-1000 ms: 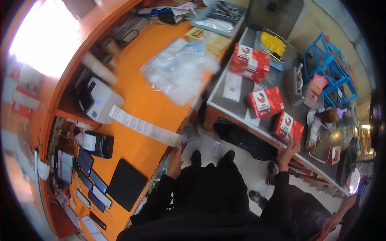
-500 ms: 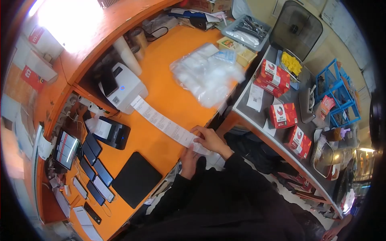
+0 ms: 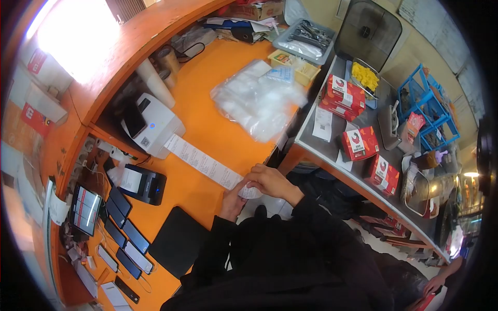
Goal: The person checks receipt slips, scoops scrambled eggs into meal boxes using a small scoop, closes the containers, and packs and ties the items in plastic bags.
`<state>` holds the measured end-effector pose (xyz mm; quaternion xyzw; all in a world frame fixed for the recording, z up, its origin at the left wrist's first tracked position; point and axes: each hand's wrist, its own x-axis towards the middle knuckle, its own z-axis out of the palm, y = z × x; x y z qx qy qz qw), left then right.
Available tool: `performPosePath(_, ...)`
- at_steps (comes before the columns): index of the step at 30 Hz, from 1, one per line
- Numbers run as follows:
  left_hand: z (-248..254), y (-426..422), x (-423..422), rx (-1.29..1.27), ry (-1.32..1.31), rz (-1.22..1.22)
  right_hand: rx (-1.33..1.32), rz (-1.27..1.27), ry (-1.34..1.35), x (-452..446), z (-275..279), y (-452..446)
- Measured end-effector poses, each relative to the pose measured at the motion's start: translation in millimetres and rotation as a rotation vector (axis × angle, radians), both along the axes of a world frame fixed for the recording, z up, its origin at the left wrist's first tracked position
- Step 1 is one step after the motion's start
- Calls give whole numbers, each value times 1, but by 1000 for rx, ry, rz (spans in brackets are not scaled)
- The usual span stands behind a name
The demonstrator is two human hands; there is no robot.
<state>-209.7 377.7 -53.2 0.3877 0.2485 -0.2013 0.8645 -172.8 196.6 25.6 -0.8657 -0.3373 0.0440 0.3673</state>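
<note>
From my remote seat I see a paper strip [image 3: 205,165] run from the white printer [image 3: 150,122] across the orange worktop [image 3: 192,192] to the edge beside the person. There the right hand [image 3: 275,182] bends its fingers over the strip's end and the left hand [image 3: 231,203] pinches it from the other side. I read both grips as nearly closed, only thin paper between; the fingers hide the exact pinch from me. Probably 2 hands steer limp, curling paper better than 1. I judge that the phones [image 3: 136,234] lie aside to leave the strip room. Red boxes [image 3: 359,142] stand on the separate grey table [image 3: 324,149].
</note>
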Motion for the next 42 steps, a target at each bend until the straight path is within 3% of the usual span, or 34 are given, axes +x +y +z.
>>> performPosePath(3,-2,-2,1,67,56,-28,-5,-69,20,-7,0,-2)
performPosePath(6,-25,-6,-9,-8,133,-23,163,-163,-229,-15,7,-10)
performPosePath(9,-16,-38,-26,25,147,78,439,-216,71,-27,27,-32)
performPosePath(10,-22,-46,-33,66,179,4,534,-273,197,-33,41,-46)
performPosePath(12,-41,-58,-48,155,237,-129,868,-545,331,-45,33,-77)
performPosePath(14,-82,-61,-45,-15,399,-402,1151,-832,393,-57,11,-114)
performPosePath(15,-99,-64,-44,-96,482,-531,1417,-901,454,-64,-4,-136)
performPosePath(16,-102,-77,-47,-136,489,-549,1570,-1057,385,-66,-4,-150)
performPosePath(19,-100,-132,-42,-202,40,-838,1945,-1176,261,-81,-15,-207)
performPosePath(21,-14,-212,-18,232,-225,-1056,2030,-1224,173,-87,-20,-237)
performPosePath(22,13,-247,-7,429,-667,-1000,2072,-1248,128,-88,-21,-249)
performPosePath(23,33,-280,4,610,-1108,-900,2074,-1271,113,-88,-22,-258)
performPosePath(25,61,-339,24,1024,-1515,-653,2073,-1318,85,-84,-22,-274)
performPosePath(28,60,-398,50,1368,-1760,-553,2040,-1395,96,-71,-24,-284)
performPosePath(31,22,-407,74,1502,-1834,-612,1974,-1533,171,-56,-27,-280)
performPosePath(35,15,-388,87,1373,-1887,-643,1839,-1696,198,-34,-36,-275)
performPosePath(39,15,-388,86,1111,-1684,-588,1646,-1802,157,-17,-58,-281)
performPosePath(42,17,-389,86,1079,-1670,-573,1621,-1782,87,-13,-78,-281)
